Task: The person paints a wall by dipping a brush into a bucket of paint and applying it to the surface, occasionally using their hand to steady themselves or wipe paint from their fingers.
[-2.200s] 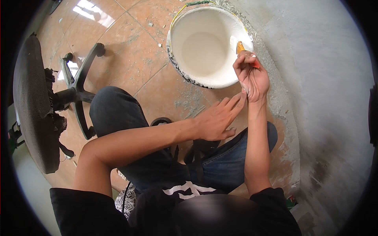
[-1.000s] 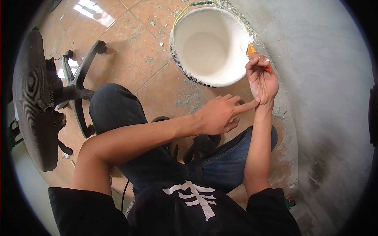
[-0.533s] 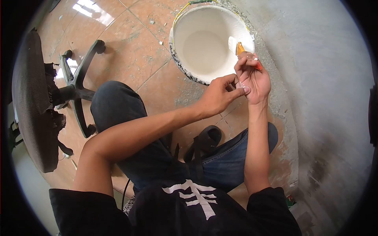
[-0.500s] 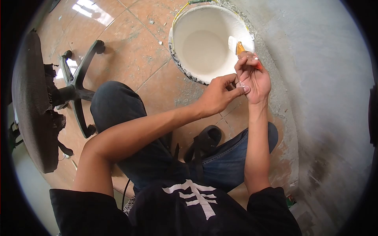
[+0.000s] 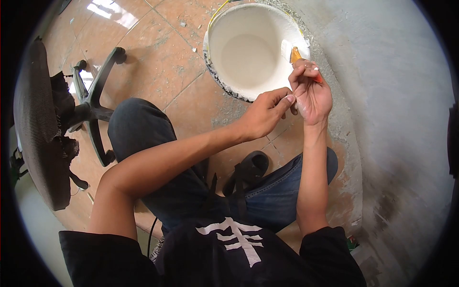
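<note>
The step in hand looks like wiping or picking: the left hand (image 5: 267,114) has a narrow grip, thumb and fingertips drawn together at the right hand's (image 5: 313,98) palm edge, though I cannot tell whether they pinch anything. Right of upper centre, the right grip is closed around a brush (image 5: 295,55), white end over the bucket (image 5: 221,40); using it would call for the left fingers clear.

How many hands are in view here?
2: the left hand, its fingertips at the right hand's edge, and the right hand, holding a brush at the bucket.
</note>
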A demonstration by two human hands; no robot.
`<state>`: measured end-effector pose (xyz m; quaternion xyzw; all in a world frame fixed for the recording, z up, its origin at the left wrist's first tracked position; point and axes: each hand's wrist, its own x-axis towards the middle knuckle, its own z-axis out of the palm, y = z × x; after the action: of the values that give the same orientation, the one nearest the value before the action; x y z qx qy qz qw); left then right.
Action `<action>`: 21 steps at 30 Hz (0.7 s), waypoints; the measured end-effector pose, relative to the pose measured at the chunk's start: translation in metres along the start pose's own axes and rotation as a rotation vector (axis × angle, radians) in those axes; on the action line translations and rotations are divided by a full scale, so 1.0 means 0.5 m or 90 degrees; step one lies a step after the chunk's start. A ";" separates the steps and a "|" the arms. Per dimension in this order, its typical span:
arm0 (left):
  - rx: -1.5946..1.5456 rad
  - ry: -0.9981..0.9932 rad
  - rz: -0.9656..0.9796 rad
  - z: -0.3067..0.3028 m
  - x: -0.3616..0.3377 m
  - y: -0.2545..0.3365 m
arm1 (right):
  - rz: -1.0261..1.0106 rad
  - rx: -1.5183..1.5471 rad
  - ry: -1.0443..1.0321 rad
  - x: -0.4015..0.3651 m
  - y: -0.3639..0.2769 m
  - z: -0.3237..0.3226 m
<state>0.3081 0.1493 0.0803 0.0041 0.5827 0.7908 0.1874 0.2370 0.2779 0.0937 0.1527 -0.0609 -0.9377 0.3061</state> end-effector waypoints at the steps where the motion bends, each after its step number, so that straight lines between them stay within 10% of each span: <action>1: -0.001 0.002 -0.001 0.000 0.000 -0.002 | 0.001 0.002 -0.003 0.000 0.001 0.001; 21: -0.112 -0.023 0.011 -0.005 0.011 -0.012 | -0.007 0.012 -0.011 0.005 0.009 0.003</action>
<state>0.3042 0.1503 0.0729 0.0069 0.5076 0.8401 0.1910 0.2373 0.2729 0.0953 0.1477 -0.0717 -0.9401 0.2987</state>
